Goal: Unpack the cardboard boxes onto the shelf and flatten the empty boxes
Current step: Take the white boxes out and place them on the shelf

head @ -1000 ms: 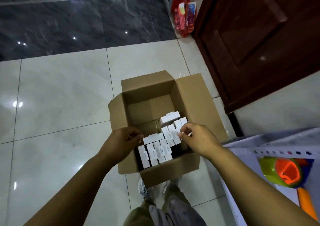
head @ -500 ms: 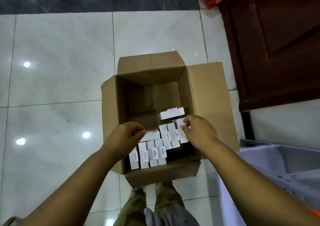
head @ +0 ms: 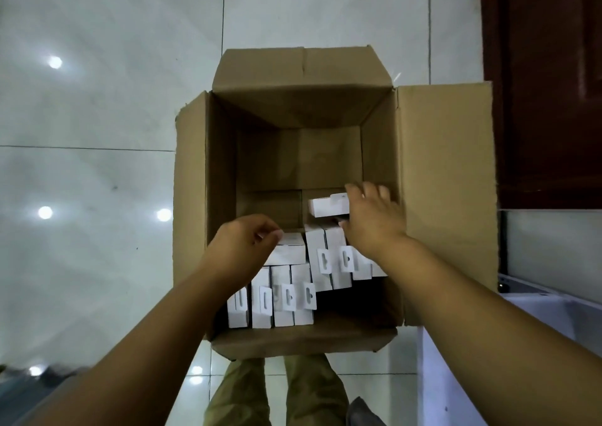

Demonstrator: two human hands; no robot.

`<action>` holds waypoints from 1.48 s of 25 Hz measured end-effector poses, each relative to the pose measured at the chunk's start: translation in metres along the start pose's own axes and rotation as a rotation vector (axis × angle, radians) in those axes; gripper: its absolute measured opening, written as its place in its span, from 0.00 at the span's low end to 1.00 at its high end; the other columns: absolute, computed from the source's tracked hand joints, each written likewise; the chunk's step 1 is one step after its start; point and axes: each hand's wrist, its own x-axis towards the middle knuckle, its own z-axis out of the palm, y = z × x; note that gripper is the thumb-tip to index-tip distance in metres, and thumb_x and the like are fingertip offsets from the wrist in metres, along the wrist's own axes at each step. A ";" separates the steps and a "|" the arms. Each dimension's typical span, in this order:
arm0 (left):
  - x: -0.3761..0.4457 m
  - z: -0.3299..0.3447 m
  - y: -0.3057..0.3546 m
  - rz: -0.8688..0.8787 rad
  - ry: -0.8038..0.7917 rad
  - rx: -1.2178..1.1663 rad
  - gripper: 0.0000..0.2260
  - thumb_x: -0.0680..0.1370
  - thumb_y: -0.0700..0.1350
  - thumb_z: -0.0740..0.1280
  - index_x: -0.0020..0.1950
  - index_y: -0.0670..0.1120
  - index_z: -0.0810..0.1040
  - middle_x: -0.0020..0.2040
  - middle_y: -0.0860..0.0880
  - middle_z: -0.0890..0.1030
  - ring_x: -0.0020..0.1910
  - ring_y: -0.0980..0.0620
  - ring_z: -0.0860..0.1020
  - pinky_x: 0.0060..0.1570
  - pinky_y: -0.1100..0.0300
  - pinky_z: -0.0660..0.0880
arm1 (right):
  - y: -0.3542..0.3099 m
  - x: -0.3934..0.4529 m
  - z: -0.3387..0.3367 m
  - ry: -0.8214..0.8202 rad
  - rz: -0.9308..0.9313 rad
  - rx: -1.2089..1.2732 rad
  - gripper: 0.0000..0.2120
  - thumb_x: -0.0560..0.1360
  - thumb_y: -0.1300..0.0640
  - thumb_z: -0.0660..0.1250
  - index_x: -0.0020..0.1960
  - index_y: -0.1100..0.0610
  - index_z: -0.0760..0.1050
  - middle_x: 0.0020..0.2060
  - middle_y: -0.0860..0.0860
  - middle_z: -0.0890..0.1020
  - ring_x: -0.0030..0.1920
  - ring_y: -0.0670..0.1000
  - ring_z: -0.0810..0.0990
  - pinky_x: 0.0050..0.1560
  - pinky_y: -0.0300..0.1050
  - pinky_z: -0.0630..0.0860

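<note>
Dim, cool indoor light from overhead. Round white glare spots on the glossy floor tiles (head: pixel 97 171), at left and near the bottom edge. Deep shadow inside the cardboard box (head: pixel 443 178), darkest along its near and left walls. Soft, slightly smeared detail throughout. Wide-angle bending of tile seams. Heavy blur in the lower left corner.

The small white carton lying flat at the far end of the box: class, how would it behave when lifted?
The white carton is probably stiff, given its crisp edges. It looks light enough for the right hand alone. Flat-sided, it should not roll.
</note>
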 end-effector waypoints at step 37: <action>-0.070 -0.061 -0.029 -0.061 0.179 -0.201 0.18 0.76 0.57 0.66 0.58 0.51 0.65 0.53 0.51 0.72 0.42 0.56 0.75 0.34 0.69 0.71 | -0.070 -0.078 -0.044 0.054 -0.022 0.968 0.25 0.79 0.52 0.65 0.74 0.52 0.64 0.63 0.47 0.75 0.62 0.47 0.73 0.56 0.37 0.73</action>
